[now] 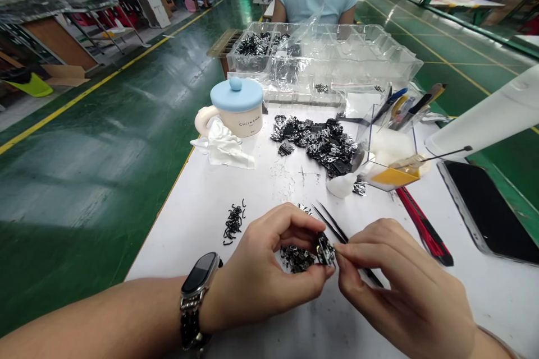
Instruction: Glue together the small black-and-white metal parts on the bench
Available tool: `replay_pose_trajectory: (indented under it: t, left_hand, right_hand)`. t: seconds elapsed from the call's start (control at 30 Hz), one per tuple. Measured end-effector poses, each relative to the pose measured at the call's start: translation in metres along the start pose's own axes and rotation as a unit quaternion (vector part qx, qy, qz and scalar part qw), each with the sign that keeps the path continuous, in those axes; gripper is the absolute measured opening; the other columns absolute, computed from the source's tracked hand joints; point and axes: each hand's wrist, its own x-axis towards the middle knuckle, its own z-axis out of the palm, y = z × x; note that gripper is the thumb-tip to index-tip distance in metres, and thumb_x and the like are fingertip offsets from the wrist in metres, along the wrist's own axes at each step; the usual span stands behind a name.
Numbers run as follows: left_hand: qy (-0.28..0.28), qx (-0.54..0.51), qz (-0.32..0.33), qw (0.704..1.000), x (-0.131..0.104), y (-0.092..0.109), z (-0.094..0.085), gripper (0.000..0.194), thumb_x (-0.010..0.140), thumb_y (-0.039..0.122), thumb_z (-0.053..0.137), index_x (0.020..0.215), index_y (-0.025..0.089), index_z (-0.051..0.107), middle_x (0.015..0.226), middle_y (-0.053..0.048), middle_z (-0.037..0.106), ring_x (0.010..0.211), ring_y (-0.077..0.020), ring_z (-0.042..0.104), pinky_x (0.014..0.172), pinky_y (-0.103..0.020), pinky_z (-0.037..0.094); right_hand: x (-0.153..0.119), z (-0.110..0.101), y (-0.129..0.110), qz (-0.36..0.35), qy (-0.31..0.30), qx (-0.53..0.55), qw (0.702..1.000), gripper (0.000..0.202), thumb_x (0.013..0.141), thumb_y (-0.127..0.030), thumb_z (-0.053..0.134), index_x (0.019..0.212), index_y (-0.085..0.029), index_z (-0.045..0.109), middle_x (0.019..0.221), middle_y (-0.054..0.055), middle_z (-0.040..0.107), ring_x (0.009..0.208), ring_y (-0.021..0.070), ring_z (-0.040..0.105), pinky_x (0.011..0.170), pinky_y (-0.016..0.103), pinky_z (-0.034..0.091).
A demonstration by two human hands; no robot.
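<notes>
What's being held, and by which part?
The left hand holds a small black and silvery part by opposite ends, between thumb and fingers. The right hand has fingertips at the part's right side; what they pinch, if anything, is unclear.

Held part [325,250]: plastic w/ shiny metal; tabletop [197,196] smooth; tissue [225,147] crumpled paper; phone scrn [490,202] glossy.
</notes>
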Motion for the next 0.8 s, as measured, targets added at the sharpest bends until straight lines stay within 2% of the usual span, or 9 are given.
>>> replay_pose_trajectory:
  t: [0.47, 0.67, 0.8]
  left_hand:
    - [-0.021, 0.006, 0.005, 1.0, -0.0026, -0.0047, 0.0014, 0.034, 0.07, 0.008, 0.068, 0.102, 0.015, 0.058, 0.096, -0.004, 0.062, 0.086, -0.0127, 0.065, 0.078, -0.018, 0.056]
    - [-0.063, -0.051, -0.075, 0.994, -0.0017, -0.0025, -0.0002, 0.033, 0.073, 0.015, 0.071, 0.103, 0.017, 0.057, 0.093, -0.004, 0.065, 0.085, -0.0123, 0.065, 0.079, -0.02, 0.055]
    - [-0.078, -0.091, -0.112, 0.986, -0.0013, -0.0022, -0.0019, 0.033, 0.075, 0.019, 0.072, 0.104, 0.019, 0.057, 0.093, -0.004, 0.065, 0.086, -0.0127, 0.064, 0.08, -0.021, 0.054]
  right_hand:
    - [-0.0074, -0.0003, -0.0031, 0.005, -0.016, -0.067, 0.998, 0.015, 0.078, 0.0, 0.058, 0.084, -0.013, 0.057, 0.07, 0.001, 0.055, 0.071, 0.0121, 0.046, 0.066, 0.027, 0.039]
    - [-0.0079, -0.0054, -0.0041, -0.01, -0.05, -0.095, 0.994, 0.016, 0.078, -0.002, 0.059, 0.085, -0.015, 0.054, 0.07, 0.002, 0.054, 0.072, 0.0142, 0.046, 0.066, 0.029, 0.037]
    - [-0.0049, -0.0092, -0.0077, 0.009, -0.029, -0.088, 0.996, 0.014, 0.078, -0.004, 0.058, 0.084, -0.016, 0.054, 0.069, 0.001, 0.054, 0.069, 0.0131, 0.047, 0.064, 0.029, 0.038]
